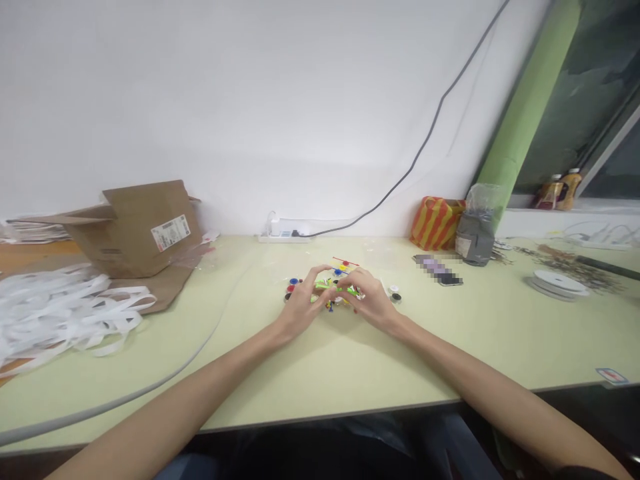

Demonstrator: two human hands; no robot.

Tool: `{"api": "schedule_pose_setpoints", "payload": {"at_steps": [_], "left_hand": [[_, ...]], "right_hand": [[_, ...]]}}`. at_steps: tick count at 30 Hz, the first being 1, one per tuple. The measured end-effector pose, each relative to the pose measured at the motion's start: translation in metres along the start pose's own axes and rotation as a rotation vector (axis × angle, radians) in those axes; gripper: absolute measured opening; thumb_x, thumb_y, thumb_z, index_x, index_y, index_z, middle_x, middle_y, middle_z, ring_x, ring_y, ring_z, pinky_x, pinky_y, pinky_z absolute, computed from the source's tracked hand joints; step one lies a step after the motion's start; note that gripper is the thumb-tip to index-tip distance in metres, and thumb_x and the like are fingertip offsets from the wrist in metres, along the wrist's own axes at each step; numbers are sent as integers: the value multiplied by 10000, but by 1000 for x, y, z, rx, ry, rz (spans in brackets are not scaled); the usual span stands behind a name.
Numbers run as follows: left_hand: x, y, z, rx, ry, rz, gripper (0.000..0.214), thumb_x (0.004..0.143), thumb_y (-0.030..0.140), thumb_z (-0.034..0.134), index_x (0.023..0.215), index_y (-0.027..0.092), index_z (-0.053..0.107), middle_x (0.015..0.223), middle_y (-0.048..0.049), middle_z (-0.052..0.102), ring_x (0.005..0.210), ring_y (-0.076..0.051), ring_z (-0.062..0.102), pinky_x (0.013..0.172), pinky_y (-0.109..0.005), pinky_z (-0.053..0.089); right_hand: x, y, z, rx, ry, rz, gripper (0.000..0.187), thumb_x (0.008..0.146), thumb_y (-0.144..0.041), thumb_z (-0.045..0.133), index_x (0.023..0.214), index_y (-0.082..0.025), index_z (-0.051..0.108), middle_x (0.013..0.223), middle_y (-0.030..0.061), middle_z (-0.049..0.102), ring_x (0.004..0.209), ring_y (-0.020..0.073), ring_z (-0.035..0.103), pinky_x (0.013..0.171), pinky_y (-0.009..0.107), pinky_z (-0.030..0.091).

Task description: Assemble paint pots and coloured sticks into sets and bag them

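Observation:
My left hand [301,303] and my right hand [373,300] meet over the middle of the table, fingers curled and thumbs close together. Between them is a small bright green piece [323,285], gripped from both sides and partly covered by the fingers. Small round coloured pieces [293,282] in blue, red and black lie beside my left hand. White and black round pieces [395,293] sit to the right of my right hand. Just beyond the fingertips are yellow and blue round pieces [340,270] and a thin red stick [345,261]. More small parts under the hands are mostly hidden.
An open cardboard box [135,230] and a heap of white ribbon [65,307] occupy the left. A grey cable [165,379] crosses the table. Along the wall stand a power strip [283,235] and a striped bag [436,223]. A phone [440,271] and white reels [559,283] lie right.

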State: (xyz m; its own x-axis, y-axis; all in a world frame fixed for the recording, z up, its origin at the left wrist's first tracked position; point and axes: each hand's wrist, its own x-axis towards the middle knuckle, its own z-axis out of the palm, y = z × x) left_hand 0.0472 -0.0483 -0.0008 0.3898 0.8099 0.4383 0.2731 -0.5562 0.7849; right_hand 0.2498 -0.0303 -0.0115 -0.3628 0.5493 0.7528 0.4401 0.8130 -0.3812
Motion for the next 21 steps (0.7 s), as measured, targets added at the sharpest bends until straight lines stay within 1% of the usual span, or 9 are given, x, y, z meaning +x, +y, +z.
{"api": "schedule_pose_setpoints", "payload": {"at_steps": [3, 5, 7, 9, 11, 14, 17, 19, 21], "left_hand": [[2, -4, 0, 84, 31, 52, 496, 1014, 391, 426, 1461, 211, 308, 885, -26, 729, 821, -161, 683, 793, -295, 528], [3, -5, -2, 169, 47, 106, 492, 1011, 322, 407, 1473, 211, 280, 858, 0, 694, 770, -140, 646, 781, -275, 504], [4, -4, -5, 261, 48, 157, 491, 993, 256, 404, 1469, 221, 288, 853, 13, 664, 763, -132, 625, 773, -263, 482], [3, -2, -8, 351, 46, 198, 495, 972, 205, 407, 1457, 233, 317, 865, 12, 653, 776, -136, 617, 762, -258, 468], [2, 0, -9, 415, 48, 233, 503, 954, 169, 411, 1446, 241, 340, 892, 5, 657, 789, -141, 617, 758, -261, 464], [2, 0, -8, 461, 54, 298, 512, 945, 137, 414, 1440, 252, 356, 940, -7, 671, 829, -150, 626, 812, -283, 470], [2, -3, -7, 483, 59, 342, 505, 942, 125, 419, 1429, 251, 375, 947, -10, 679, 864, -162, 635, 859, -307, 468], [3, -5, -7, 496, 60, 343, 484, 940, 122, 417, 1407, 245, 397, 932, -9, 678, 871, -168, 637, 864, -316, 467], [4, -7, -8, 511, 62, 333, 446, 941, 123, 410, 1370, 240, 432, 923, -10, 675, 872, -172, 638, 863, -323, 469]], "right_hand": [[20, 29, -13, -80, 58, 26, 95, 935, -322, 630, 925, -236, 667, 897, 66, 697, 889, 234, 606, 862, 401, 469], [39, 58, -24, -205, 38, 134, 101, 921, -295, 631, 925, -206, 679, 957, 79, 695, 962, 233, 598, 903, 390, 454], [58, 88, -31, -391, -97, 349, 125, 898, -262, 628, 955, -177, 700, 1049, 91, 695, 1008, 220, 591, 919, 359, 442], [74, 115, -31, -435, -186, 432, 120, 850, -193, 644, 922, -137, 722, 982, 105, 714, 918, 205, 615, 850, 320, 450], [83, 135, -24, -456, -274, 483, 68, 785, -124, 671, 817, -123, 731, 868, 95, 727, 819, 184, 623, 776, 278, 443], [88, 149, -8, -474, -356, 529, 61, 757, -96, 678, 772, -113, 735, 821, 90, 739, 761, 158, 624, 710, 236, 426], [87, 152, -1, -463, -399, 521, 124, 802, -178, 688, 887, -111, 748, 888, 87, 753, 759, 144, 630, 691, 214, 431], [85, 152, -9, -466, -398, 494, 186, 844, -228, 668, 979, -120, 738, 948, 89, 752, 800, 147, 637, 726, 215, 444], [81, 153, -26, -494, -365, 463, 217, 890, -229, 612, 1054, -132, 716, 1023, 103, 739, 890, 166, 639, 796, 233, 451]]}}
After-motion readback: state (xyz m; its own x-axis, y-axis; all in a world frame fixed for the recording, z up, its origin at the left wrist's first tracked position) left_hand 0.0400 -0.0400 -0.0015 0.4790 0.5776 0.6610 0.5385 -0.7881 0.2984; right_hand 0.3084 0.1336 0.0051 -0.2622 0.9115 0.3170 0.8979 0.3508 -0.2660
